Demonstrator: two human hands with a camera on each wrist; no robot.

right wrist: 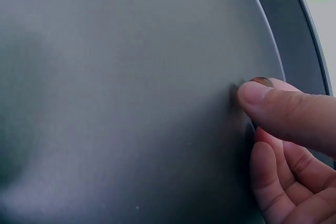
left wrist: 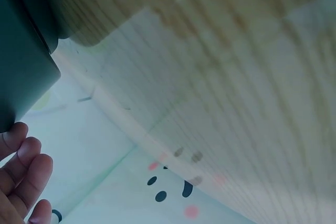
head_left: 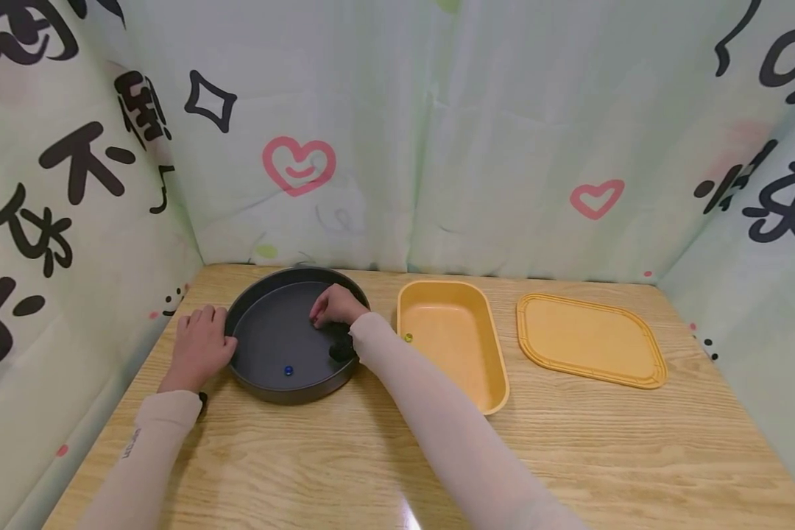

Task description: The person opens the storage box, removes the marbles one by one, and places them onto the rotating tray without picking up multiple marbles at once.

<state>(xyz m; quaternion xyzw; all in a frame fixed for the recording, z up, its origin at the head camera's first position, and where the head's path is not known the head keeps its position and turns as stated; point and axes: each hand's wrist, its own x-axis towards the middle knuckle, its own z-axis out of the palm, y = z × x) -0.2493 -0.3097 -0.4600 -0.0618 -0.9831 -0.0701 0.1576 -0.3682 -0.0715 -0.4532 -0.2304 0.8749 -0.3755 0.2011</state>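
Observation:
A round dark grey pan (head_left: 271,335) stands on the table with a blue marble (head_left: 288,370) on its floor near the front. My left hand (head_left: 202,344) grips the pan's left side, its thumb at the rim and its fingertips against the outer wall in the left wrist view. Inside the pan, toward the right, my right hand (head_left: 338,305) pinches a small brownish, shiny piece (right wrist: 261,81), probably a marble, between thumb and forefinger. Most of that piece is hidden by the thumb. Right of the pan, a yellow-green marble (head_left: 408,338) lies in a yellow rectangular container (head_left: 453,353).
A flat yellow lid (head_left: 589,340) lies on the wooden table (head_left: 291,464), to the right of the container. Printed curtains (head_left: 384,147) enclose the table at the back and both sides. My right forearm (head_left: 437,397) crosses over the container's near-left part.

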